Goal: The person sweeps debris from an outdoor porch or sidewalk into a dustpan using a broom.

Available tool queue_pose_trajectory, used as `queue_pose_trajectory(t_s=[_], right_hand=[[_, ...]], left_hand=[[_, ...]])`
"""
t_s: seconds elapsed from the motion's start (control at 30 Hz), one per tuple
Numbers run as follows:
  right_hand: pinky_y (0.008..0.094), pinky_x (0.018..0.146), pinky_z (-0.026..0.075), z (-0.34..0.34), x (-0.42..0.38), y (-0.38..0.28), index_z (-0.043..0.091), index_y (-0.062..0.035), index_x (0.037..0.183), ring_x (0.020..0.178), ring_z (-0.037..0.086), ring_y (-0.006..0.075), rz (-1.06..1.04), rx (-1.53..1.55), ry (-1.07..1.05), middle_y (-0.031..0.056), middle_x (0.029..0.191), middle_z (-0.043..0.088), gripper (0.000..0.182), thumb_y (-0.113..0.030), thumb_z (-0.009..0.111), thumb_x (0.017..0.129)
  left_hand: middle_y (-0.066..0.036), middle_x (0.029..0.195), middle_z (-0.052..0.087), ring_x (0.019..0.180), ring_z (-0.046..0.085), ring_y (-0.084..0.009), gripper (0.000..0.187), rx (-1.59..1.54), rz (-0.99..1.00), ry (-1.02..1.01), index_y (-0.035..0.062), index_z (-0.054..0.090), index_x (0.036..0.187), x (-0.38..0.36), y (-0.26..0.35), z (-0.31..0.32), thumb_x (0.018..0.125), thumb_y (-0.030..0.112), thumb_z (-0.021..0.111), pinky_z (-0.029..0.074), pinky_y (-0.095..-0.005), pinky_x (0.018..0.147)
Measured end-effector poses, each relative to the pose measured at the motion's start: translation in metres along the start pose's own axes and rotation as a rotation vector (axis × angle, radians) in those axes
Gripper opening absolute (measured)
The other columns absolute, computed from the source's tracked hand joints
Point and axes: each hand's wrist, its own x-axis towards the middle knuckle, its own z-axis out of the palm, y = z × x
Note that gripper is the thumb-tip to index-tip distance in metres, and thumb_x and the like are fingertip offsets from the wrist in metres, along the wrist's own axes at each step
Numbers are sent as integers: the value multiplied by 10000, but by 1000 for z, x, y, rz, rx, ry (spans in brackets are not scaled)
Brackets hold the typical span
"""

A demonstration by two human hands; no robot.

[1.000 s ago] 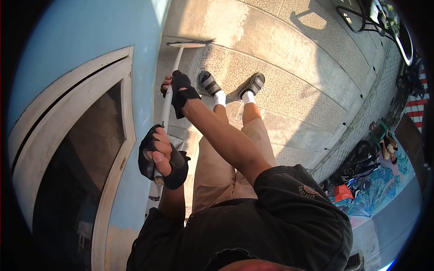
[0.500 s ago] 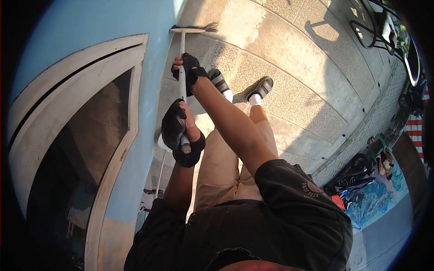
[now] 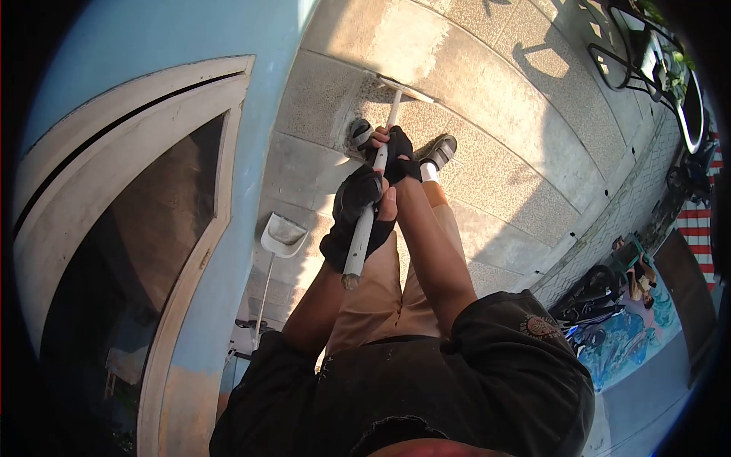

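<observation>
A broom point(image 3: 358, 244) with a long whitish handle slants away from me, its worn butt end towards my body. My left hand point(image 3: 356, 198), in a black fingerless glove, is wrapped round the handle near that end. Just beyond it, my right hand point(image 3: 396, 152), gloved the same way, grips the handle further down, close to the left one. The broom head point(image 3: 410, 90) rests at the paving ahead of my feet, seen edge-on; its bristles are mostly hidden. A long-handled dustpan point(image 3: 285, 234) stands on the left near the wall, touched by neither hand.
A light blue wall point(image 3: 263, 99) with a framed window point(image 3: 221, 167) runs along my left. My sandalled feet point(image 3: 440, 151) stand on the paving point(image 3: 487, 145). A black metal-framed chair or stand point(image 3: 617, 57) is at the upper right; a parked motorbike point(image 3: 594, 293) is further right.
Both hands have swung the broom rightwards, away from the wall, and its head now lies before my feet. My hands are closer together. The dustpan has come into fuller view.
</observation>
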Motion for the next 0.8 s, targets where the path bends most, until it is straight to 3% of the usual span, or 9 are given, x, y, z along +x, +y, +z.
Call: queue_pose_trajectory(t_s=[0.07, 0.1, 0.17, 0.3, 0.4, 0.5, 0.57, 0.63, 0.8], right_hand=[[264, 458, 380, -2, 40, 3, 398, -94, 777, 515, 406, 116, 142, 39, -32, -7, 642, 396, 171, -170, 397, 931], [270, 452, 378, -5, 58, 10, 399, -94, 774, 504, 405, 123, 208, -2, -29, -5, 636, 397, 161, -169, 413, 916], [277, 442, 372, 14, 66, 36, 403, -92, 768, 484, 400, 136, 110, -189, 148, 2, 632, 404, 143, -166, 440, 884], [289, 451, 384, 8, 84, 63, 409, -96, 742, 487, 407, 146, 244, -200, 21, 5, 574, 390, 145, -168, 451, 861], [292, 468, 400, 16, 83, 80, 395, -95, 756, 500, 411, 148, 605, -81, -146, 4, 592, 390, 133, -159, 449, 859], [305, 449, 396, 19, 86, 87, 388, -96, 812, 490, 417, 148, 486, -261, -2, 31, 677, 438, 88, -142, 449, 857], [307, 436, 394, 19, 69, 83, 371, -107, 866, 493, 425, 140, 355, -601, 170, 44, 712, 445, 81, -117, 450, 857], [281, 415, 361, 18, 25, 69, 359, -174, 1074, 504, 420, 122, 315, -870, 169, 24, 720, 437, 227, -118, 480, 890], [285, 378, 409, 3, -71, 14, 306, -61, 1349, 501, 481, 103, 242, -1230, 118, 45, 734, 526, 495, -145, 452, 884]], left_hand=[[-54, 656, 474, 580, 468, -221, 218, 171, 94, -101, 68, 452, 730, 3, -37, -1, 780, -33, 638, 408, -344, 542], [-73, 693, 538, 646, 547, -213, 115, 195, -101, -91, 32, 508, 746, 0, -34, -8, 827, -2, 583, 485, -317, 738], [-62, 748, 577, 703, 567, -171, 63, 82, -320, 140, 23, 558, 812, -6, -40, -19, 863, 52, 580, 476, -294, 723], [-72, 758, 569, 700, 559, -183, 38, 345, -144, 62, 14, 566, 838, -7, -32, -32, 851, 46, 582, 471, -295, 704], [-75, 690, 499, 646, 515, -214, 92, 384, -153, 23, 34, 511, 765, -7, -21, -29, 823, 17, 580, 447, -326, 646], [-74, 643, 429, 610, 466, -239, 187, 481, -181, 24, 56, 434, 701, -16, -23, -28, 797, -7, 581, 407, -346, 604], [-63, 615, 430, 576, 466, -257, 278, 482, 10, 61, 82, 396, 620, -24, -22, -18, 721, 4, 643, 384, -352, 565], [-53, 600, 442, 592, 487, -262, 286, 458, 106, -61, 121, 414, 620, -32, 1, -6, 652, 49, 689, 410, -387, 617], [-21, 580, 494, 569, 526, -218, 249, 210, 189, -448, 139, 479, 561, -48, 40, 38, 632, 120, 717, 452, -347, 599]])
